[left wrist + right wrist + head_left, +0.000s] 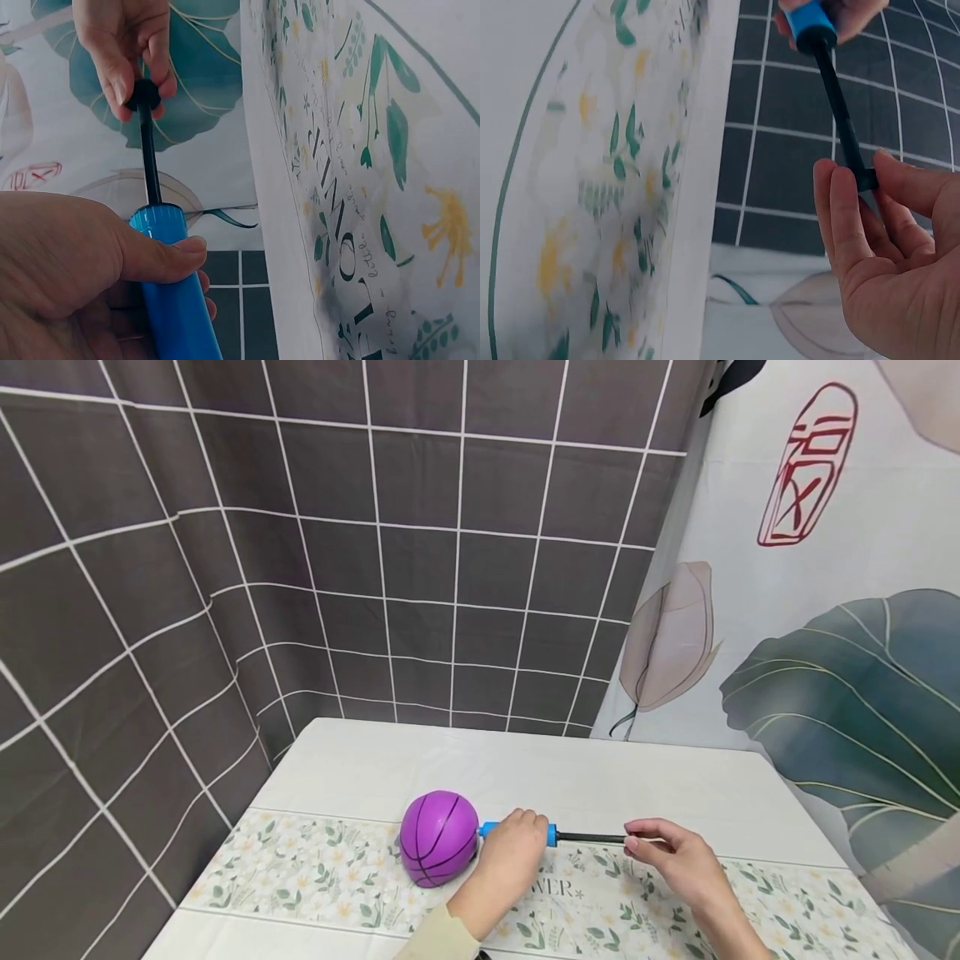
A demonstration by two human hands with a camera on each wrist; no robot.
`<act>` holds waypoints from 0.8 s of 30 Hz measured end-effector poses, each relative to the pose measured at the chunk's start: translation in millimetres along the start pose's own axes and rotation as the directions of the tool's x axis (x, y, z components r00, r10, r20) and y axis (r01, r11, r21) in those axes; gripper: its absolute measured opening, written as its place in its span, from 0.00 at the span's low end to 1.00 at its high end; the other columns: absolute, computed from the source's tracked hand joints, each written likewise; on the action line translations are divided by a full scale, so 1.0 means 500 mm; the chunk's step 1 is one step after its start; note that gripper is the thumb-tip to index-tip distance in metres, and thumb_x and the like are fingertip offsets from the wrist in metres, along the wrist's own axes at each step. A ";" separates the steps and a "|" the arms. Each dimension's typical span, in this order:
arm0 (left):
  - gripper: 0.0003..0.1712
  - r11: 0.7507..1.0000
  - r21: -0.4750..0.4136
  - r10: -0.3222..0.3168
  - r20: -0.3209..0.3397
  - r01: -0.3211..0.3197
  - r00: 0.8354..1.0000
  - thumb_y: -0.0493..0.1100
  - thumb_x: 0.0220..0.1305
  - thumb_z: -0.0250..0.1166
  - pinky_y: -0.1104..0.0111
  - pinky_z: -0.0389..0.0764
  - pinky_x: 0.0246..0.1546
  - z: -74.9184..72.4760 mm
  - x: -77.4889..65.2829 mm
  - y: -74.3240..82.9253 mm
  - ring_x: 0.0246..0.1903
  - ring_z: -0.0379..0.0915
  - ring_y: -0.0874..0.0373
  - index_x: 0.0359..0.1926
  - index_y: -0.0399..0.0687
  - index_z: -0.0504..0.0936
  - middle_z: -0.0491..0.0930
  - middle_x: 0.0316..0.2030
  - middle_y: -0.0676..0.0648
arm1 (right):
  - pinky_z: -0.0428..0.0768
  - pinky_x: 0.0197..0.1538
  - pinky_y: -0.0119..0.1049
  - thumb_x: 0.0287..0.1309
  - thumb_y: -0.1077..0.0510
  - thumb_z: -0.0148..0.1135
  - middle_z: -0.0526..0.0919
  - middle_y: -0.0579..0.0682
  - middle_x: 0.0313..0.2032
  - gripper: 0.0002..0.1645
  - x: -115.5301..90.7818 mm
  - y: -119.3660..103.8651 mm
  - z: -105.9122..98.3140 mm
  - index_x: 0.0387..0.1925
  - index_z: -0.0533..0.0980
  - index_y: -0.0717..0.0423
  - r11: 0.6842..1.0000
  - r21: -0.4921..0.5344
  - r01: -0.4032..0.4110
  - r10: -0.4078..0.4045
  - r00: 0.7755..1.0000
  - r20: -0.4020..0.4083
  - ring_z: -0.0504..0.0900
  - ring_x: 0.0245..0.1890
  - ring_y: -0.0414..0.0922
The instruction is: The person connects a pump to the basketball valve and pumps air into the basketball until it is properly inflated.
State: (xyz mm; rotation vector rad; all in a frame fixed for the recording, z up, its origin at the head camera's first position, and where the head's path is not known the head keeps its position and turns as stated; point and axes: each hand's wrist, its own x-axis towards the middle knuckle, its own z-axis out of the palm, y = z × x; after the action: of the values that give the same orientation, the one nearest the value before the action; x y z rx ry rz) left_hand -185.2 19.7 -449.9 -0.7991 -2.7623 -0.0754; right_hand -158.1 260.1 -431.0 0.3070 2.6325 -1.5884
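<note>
My left hand [516,850] grips the blue barrel of a hand pump [176,300], its thumb laid along the barrel near the collar. From the barrel a thin black rod [591,837] reaches out to the right. My right hand [678,860] pinches the small black knob [866,179] at the rod's end between fingertips and thumb. At the pump's left end sits a purple ball [438,838] with black basketball lines, its top rounded and its lower side looking a bit slack. The pump's tip meets the ball's right side in the head view.
A white table [525,760] with a floral printed band [300,868] lies under the hands. Behind it hangs a dark cloth with a white grid [420,560]. On the right is a white curtain with leaf prints [847,685].
</note>
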 end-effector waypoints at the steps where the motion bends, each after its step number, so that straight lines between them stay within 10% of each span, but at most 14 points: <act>1: 0.19 1.000 0.004 0.003 -0.003 -0.003 1.000 0.37 0.53 0.76 0.74 0.81 0.49 0.000 0.000 0.001 0.41 0.77 0.60 0.46 0.44 0.83 0.81 0.36 0.50 | 0.80 0.57 0.56 0.65 0.53 0.67 0.87 0.50 0.46 0.22 0.001 -0.001 0.007 0.57 0.80 0.58 1.000 -0.007 0.004 -0.004 1.000 -0.003 0.88 0.44 0.46; 12: 0.15 1.000 0.024 0.011 -0.036 -0.010 0.999 0.39 0.52 0.76 0.75 0.81 0.44 0.003 -0.001 0.008 0.36 0.75 0.61 0.41 0.45 0.83 0.80 0.32 0.51 | 0.81 0.35 0.38 0.59 0.59 0.71 0.88 0.48 0.40 0.15 0.000 -0.029 0.106 0.48 0.84 0.57 0.996 -0.006 0.084 -0.084 0.996 -0.043 0.88 0.36 0.44; 24: 0.15 0.999 -0.009 0.045 -0.025 -0.046 0.999 0.39 0.55 0.75 0.74 0.80 0.43 0.003 -0.005 -0.003 0.37 0.74 0.62 0.43 0.46 0.82 0.79 0.34 0.52 | 0.84 0.41 0.41 0.57 0.55 0.74 0.88 0.47 0.42 0.17 -0.005 -0.027 0.126 0.48 0.85 0.55 0.998 0.025 0.061 -0.060 0.998 -0.033 0.88 0.37 0.43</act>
State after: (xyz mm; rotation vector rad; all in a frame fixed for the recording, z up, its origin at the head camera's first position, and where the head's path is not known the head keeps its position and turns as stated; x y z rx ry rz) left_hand -184.1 17.2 -452.1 -0.8570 -2.7207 -0.0897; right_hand -162.1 198.3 -448.4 0.2585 2.6718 -1.6499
